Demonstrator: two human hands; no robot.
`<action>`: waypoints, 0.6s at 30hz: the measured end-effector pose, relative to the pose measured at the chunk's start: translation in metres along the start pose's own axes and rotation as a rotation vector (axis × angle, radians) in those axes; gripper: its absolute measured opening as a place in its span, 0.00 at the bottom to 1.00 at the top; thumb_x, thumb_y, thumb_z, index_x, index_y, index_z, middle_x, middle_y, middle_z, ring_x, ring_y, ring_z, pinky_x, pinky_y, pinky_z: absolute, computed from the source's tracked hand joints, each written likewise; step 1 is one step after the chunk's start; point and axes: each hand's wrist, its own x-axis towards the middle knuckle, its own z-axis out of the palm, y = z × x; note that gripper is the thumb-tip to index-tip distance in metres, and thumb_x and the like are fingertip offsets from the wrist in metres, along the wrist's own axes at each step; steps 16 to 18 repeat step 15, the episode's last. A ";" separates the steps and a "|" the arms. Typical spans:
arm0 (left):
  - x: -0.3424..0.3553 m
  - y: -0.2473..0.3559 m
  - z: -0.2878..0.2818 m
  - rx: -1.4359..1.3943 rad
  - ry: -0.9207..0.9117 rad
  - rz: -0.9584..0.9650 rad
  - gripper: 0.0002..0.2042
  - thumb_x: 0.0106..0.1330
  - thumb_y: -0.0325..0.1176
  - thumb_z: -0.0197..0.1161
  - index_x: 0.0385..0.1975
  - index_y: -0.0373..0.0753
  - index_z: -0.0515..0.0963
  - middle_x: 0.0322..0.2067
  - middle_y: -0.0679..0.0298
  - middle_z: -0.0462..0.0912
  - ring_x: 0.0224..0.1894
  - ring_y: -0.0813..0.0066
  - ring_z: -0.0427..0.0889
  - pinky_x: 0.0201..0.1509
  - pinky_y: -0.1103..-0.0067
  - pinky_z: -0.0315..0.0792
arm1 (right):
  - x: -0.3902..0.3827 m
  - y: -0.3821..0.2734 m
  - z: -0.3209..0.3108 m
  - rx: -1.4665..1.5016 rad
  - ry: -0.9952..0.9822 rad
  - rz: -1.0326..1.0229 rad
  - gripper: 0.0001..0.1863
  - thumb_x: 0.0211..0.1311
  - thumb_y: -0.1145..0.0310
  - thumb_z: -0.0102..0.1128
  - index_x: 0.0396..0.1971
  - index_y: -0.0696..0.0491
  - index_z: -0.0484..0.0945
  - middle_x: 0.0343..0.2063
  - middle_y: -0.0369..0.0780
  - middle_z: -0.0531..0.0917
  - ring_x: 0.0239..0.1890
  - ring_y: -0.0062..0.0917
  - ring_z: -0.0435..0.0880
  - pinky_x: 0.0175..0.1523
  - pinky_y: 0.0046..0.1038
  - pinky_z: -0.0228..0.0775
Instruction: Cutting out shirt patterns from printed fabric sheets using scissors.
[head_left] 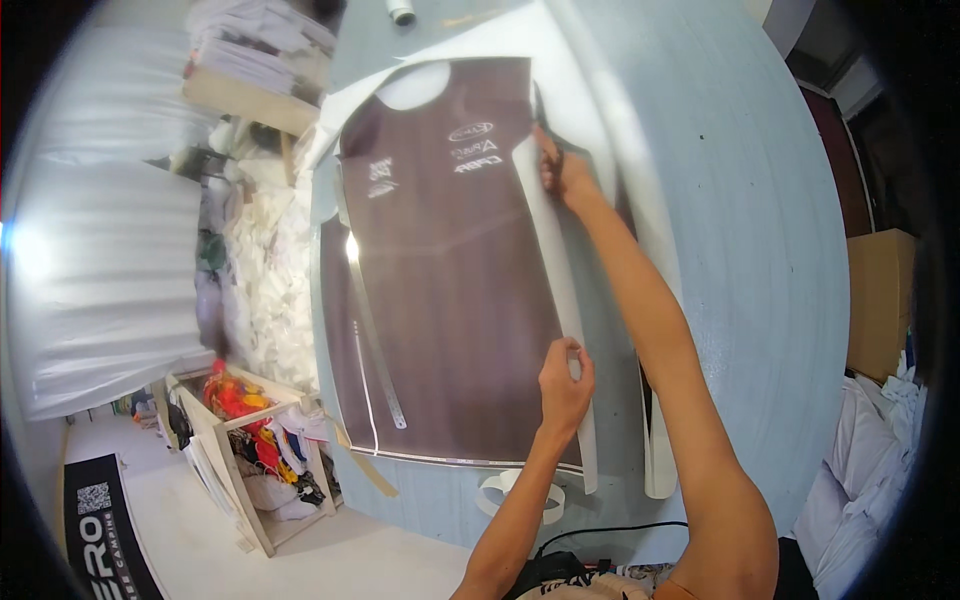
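A dark brown shirt-front panel (450,270) with a round neck and pale prints lies flat on the light blue table (760,260). Up at its right armhole, my right hand (566,175) is closed around dark-handled scissors (557,160), partly hidden by the fingers. Lower down, my left hand (566,390) has its fingers curled together at the panel's right edge, pinching the white margin strip (548,235) that runs along it. A steel ruler (375,340) rests aslant on the panel's left part.
White paper (585,60) spreads behind the panel, with a long rolled edge on the right. A tape roll (490,497) sits at the near edge by a black cable (610,527). Left of the table are a wooden crate of coloured cloth (240,440) and heaped white scraps (270,270).
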 end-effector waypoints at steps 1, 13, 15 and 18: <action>0.000 0.000 0.001 0.003 -0.013 0.001 0.06 0.67 0.24 0.65 0.40 0.35 0.75 0.30 0.63 0.77 0.25 0.75 0.72 0.28 0.76 0.69 | 0.006 -0.001 0.000 0.031 -0.008 -0.024 0.28 0.52 0.43 0.79 0.19 0.47 0.71 0.15 0.30 0.71 0.14 0.15 0.69 0.20 0.19 0.63; 0.003 0.009 0.003 -0.016 -0.036 -0.002 0.07 0.67 0.24 0.65 0.41 0.34 0.75 0.34 0.58 0.80 0.32 0.68 0.79 0.34 0.75 0.74 | 0.060 -0.028 0.021 0.144 -0.009 -0.043 0.27 0.53 0.45 0.81 0.25 0.47 0.72 0.18 0.30 0.72 0.15 0.16 0.71 0.19 0.19 0.64; 0.001 0.006 0.003 -0.047 -0.080 -0.035 0.09 0.68 0.24 0.64 0.44 0.34 0.74 0.36 0.55 0.81 0.38 0.66 0.84 0.38 0.73 0.77 | 0.073 -0.028 0.018 0.206 -0.093 -0.100 0.29 0.48 0.45 0.84 0.21 0.48 0.71 0.16 0.30 0.72 0.13 0.15 0.70 0.19 0.20 0.65; 0.001 0.006 0.003 -0.047 -0.080 -0.035 0.09 0.68 0.24 0.64 0.44 0.34 0.74 0.36 0.55 0.81 0.38 0.66 0.84 0.38 0.73 0.77 | 0.073 -0.028 0.018 0.206 -0.093 -0.100 0.29 0.48 0.45 0.84 0.21 0.48 0.71 0.16 0.30 0.72 0.13 0.15 0.70 0.19 0.20 0.65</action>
